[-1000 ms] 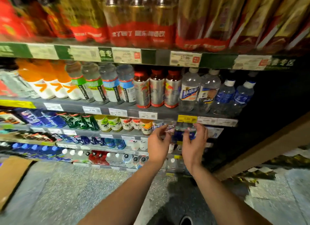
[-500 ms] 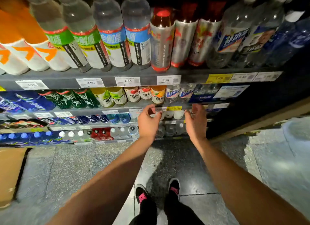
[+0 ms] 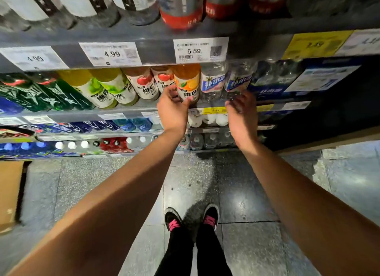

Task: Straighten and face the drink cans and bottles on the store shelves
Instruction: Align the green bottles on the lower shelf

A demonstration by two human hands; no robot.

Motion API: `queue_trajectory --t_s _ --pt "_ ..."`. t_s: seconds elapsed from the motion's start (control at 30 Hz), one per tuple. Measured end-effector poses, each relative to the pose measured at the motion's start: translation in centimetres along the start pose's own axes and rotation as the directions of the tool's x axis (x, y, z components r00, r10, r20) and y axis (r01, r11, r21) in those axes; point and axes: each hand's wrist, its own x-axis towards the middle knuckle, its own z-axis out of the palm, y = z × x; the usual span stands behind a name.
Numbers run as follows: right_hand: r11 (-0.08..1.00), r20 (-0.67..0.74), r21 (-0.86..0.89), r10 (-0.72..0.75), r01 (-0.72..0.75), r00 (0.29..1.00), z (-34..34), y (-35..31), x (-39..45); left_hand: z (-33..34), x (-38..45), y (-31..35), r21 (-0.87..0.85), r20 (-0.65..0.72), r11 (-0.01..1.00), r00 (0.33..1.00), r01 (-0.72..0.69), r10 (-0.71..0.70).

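Note:
On the shelf just under the price rail, bottles lie tilted with their bases toward me. My left hand (image 3: 173, 109) reaches an orange-label bottle (image 3: 187, 82), with its fingers on the bottle's left side and its thumb across the base. Left of this bottle are two red apple-label bottles (image 3: 144, 84) and green-label bottles (image 3: 111, 88). My right hand (image 3: 242, 113) is blurred, its fingers stretched toward the base of a clear bottle with a blue label (image 3: 237, 82). A second clear bottle (image 3: 212, 83) lies between the two hands.
Dark blue bottle packs (image 3: 273, 80) fill the shelf to the right, green bottles (image 3: 41, 94) the left. Lower shelves hold more bottles (image 3: 127, 125). The shelf above carries price tags (image 3: 200, 50). A cardboard box (image 3: 10, 193) stands on the stone floor at the left, near my shoes (image 3: 191, 218).
The view has tilted down and closed in on the shelves. Both hands dropped to a lower shelf, then rose to the row of orange-label and clear bottles.

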Motion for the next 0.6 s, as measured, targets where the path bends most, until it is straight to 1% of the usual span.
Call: queue_trajectory --t_s 0.1,0.17,0.23,0.3,0.33,0.43,0.47,0.53,0.6 --pt "0.992 -0.073 0.116 -0.030 0.038 0.997 0.6 -0.3 -0.2 0.2 0.0 0.0 -0.044 0.004 0.999 1.000 0.009 -0.009" --pt "0.982 -0.102 0.185 -0.002 0.021 0.995 1.1 -0.6 0.0 0.4 0.1 0.1 -0.042 -0.005 0.999 1.000 0.005 -0.005" --pt "0.980 -0.131 0.198 0.018 0.008 0.991 1.4 -1.0 0.0 0.4 0.2 0.3 -0.020 -0.019 1.000 1.000 -0.024 0.023" --pt "0.979 -0.132 0.206 0.038 -0.010 0.990 1.8 -1.2 -0.3 0.1 0.1 0.5 -0.021 -0.013 1.000 1.000 -0.023 0.023" --pt "0.984 -0.126 0.177 0.034 -0.011 0.991 2.2 -1.4 -0.8 -0.2 0.0 0.5 -0.020 -0.007 1.000 1.000 -0.023 0.023" --pt "1.000 -0.124 0.016 -0.004 0.006 0.992 3.3 -1.6 -2.7 -1.6 -0.3 0.2 0.019 -0.010 0.997 0.998 -0.068 0.069" --pt "1.000 -0.105 0.006 -0.003 0.003 0.994 3.8 -1.8 -3.4 -2.4 -0.3 -0.1 0.028 -0.017 0.996 0.996 -0.086 0.086" --pt "0.999 -0.049 0.049 0.014 -0.012 0.999 4.9 -2.3 -4.3 -4.2 -0.1 -0.6 0.036 -0.048 0.992 0.992 -0.117 0.119" --pt "0.998 -0.018 0.059 -0.003 0.004 1.000 6.1 -2.9 -5.0 -6.0 0.4 -1.3 0.029 -0.096 0.990 0.986 -0.137 0.139"
